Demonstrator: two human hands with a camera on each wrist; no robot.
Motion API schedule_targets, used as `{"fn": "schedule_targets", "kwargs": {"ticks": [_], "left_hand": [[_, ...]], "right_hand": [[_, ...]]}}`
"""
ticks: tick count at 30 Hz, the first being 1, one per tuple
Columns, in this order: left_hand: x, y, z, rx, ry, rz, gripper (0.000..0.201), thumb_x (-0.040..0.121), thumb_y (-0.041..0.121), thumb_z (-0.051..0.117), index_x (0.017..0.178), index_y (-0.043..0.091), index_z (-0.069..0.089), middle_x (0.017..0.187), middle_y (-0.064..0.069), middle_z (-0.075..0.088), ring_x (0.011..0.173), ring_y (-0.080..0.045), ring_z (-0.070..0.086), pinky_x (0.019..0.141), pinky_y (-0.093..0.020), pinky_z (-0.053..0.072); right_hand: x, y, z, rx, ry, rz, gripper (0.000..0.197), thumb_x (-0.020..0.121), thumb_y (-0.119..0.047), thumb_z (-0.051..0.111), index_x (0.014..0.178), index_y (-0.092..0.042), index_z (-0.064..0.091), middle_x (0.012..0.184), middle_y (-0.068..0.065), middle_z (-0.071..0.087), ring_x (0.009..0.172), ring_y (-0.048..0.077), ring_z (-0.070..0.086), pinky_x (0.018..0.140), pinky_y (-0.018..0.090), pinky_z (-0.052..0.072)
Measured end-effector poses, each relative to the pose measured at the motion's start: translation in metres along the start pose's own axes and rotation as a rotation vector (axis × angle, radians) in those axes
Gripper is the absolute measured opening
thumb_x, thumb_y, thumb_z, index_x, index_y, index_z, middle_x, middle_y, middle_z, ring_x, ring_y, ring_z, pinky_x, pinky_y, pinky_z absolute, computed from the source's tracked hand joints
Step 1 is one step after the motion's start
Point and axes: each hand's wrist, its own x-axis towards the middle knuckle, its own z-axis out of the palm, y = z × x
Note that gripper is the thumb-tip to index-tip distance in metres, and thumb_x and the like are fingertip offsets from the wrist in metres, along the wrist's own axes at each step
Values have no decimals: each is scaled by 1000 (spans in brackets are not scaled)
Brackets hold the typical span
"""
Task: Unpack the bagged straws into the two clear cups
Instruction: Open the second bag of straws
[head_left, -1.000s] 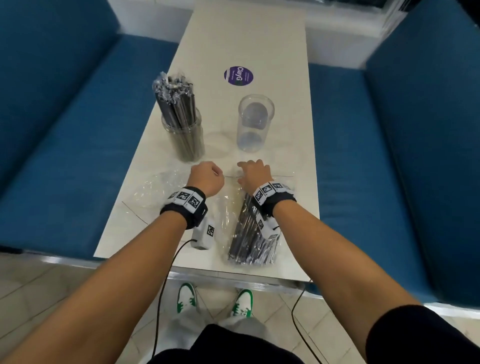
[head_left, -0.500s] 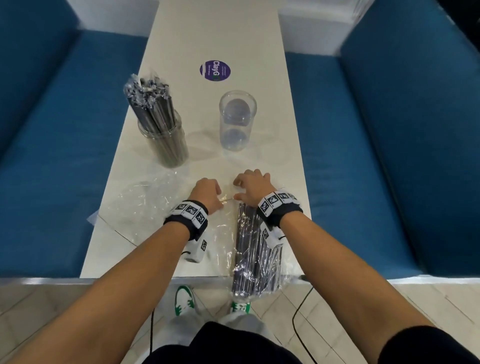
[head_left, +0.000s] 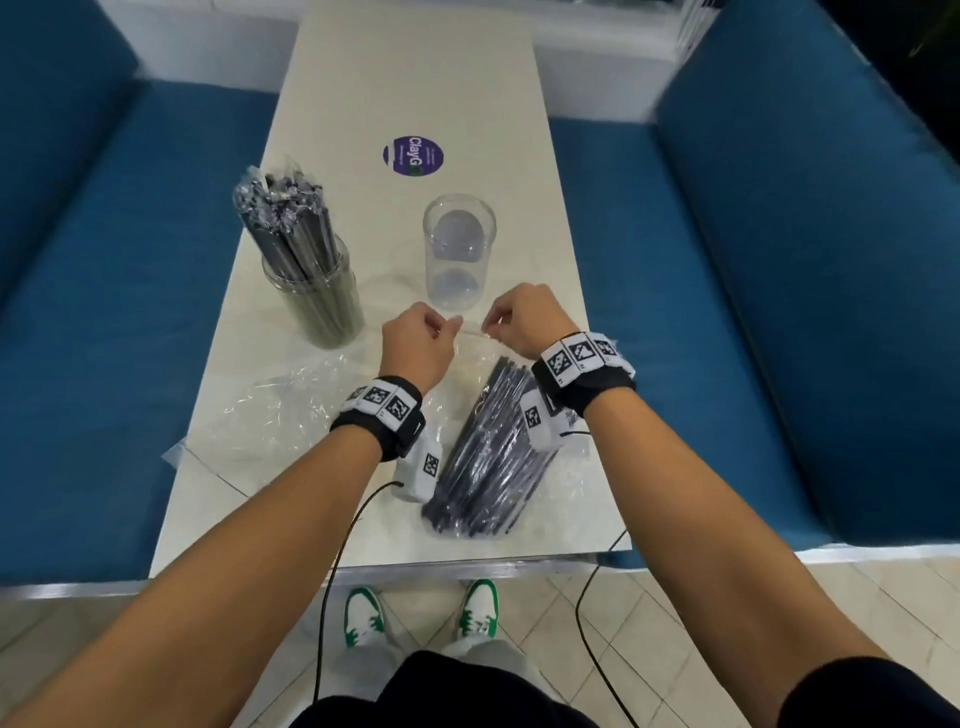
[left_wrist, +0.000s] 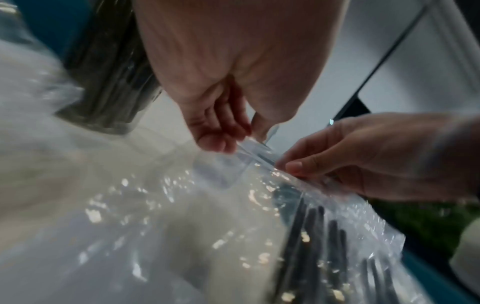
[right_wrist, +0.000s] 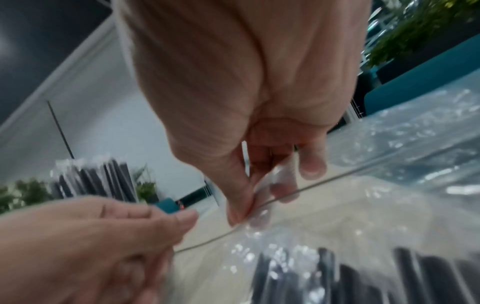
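Observation:
A clear plastic bag (head_left: 483, 457) of dark wrapped straws lies on the pale table (head_left: 415, 78) near its front edge. My left hand (head_left: 421, 338) and right hand (head_left: 519, 322) both pinch the bag's far top edge (left_wrist: 257, 152), a little apart, lifted just off the table. The right wrist view shows thumb and fingertips (right_wrist: 239, 214) clamped on the thin rim. Beyond the hands stands an empty clear cup (head_left: 458, 249). To its left a second clear cup (head_left: 317, 296) holds a full bunch of wrapped straws (head_left: 285, 213).
An empty crumpled clear bag (head_left: 291, 410) lies on the table left of my left wrist. A purple round sticker (head_left: 413, 155) sits farther back. Blue bench seats (head_left: 104, 312) flank the table on both sides. Cables hang from both wristbands over the front edge.
Both hands have risen and moved away from me, lifting the bag's top edge toward the empty cup. The bag of straws now lies slanted, its far end to the right.

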Motion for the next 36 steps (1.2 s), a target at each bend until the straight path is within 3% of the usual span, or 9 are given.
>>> {"fn": "schedule_targets", "kwargs": {"ticks": [4, 8, 11, 15, 20, 26, 30, 33, 36], "left_hand": [[7, 38, -15, -245, -55, -85, 38, 101, 46, 71, 91, 9, 74, 79, -9, 78, 65, -20, 76, 60, -32, 65], [8, 59, -24, -527, -84, -85, 16, 101, 23, 74, 90, 12, 75, 92, -16, 79, 78, -25, 80, 75, -45, 69], [10, 59, -28, -507, -100, -35, 19, 97, 13, 73, 80, 19, 79, 86, -11, 81, 91, -30, 81, 83, -48, 68], [6, 54, -38, -433, -150, 22, 19, 97, 10, 73, 82, 18, 80, 87, -6, 80, 91, -26, 79, 83, -42, 67], [0, 50, -49, -509, -272, 13, 18, 100, 1, 70, 85, 11, 75, 89, -12, 74, 84, -25, 77, 69, -42, 68], [-1, 52, -53, -427, -287, 35, 14, 103, 7, 69, 91, 0, 73, 92, -19, 73, 85, -28, 78, 69, -47, 69], [-2, 57, -51, -434, -278, 37, 14, 102, 4, 65, 90, -3, 71, 91, -22, 73, 89, -34, 79, 68, -47, 69], [-4, 61, -50, -475, -252, 24, 16, 101, -1, 59, 86, -6, 66, 81, -14, 68, 80, -23, 79, 68, -47, 68], [-4, 63, -44, -457, -207, 31, 18, 100, 2, 59, 87, -10, 64, 81, -17, 68, 75, -17, 76, 68, -47, 69]], "right_hand": [[-5, -14, -34, 96, 139, 27, 3, 87, -15, 81, 88, -14, 83, 83, 3, 77, 78, 16, 70, 80, 28, 59], [-20, -24, -43, 192, 134, 5, 20, 80, -28, 90, 77, -13, 77, 68, -5, 70, 64, 9, 64, 67, 26, 56], [-28, -27, -36, 240, 131, 6, 27, 81, -27, 89, 68, -17, 67, 65, -8, 66, 59, 3, 60, 59, 20, 48], [-37, -28, -33, 409, -75, 23, 35, 87, -39, 84, 84, -8, 69, 76, 6, 75, 64, 19, 75, 61, 33, 64], [-43, -34, -36, 526, -255, 45, 44, 106, -44, 56, 101, 0, 62, 88, 21, 73, 72, 37, 78, 62, 48, 66], [-49, -43, -32, 410, -99, -9, 36, 105, -22, 45, 79, -4, 63, 75, 22, 70, 53, 35, 71, 46, 35, 57], [-50, -46, -27, 321, 86, -28, 36, 99, -25, 51, 68, -10, 58, 65, 16, 68, 42, 26, 67, 38, 28, 50], [-50, -43, -24, 359, 179, -14, 34, 96, -21, 54, 66, -6, 58, 62, 19, 67, 38, 19, 64, 35, 24, 46], [-52, -45, -21, 371, 249, -9, 35, 97, -17, 58, 65, -6, 56, 53, 3, 54, 36, 4, 53, 37, 10, 34]]}}
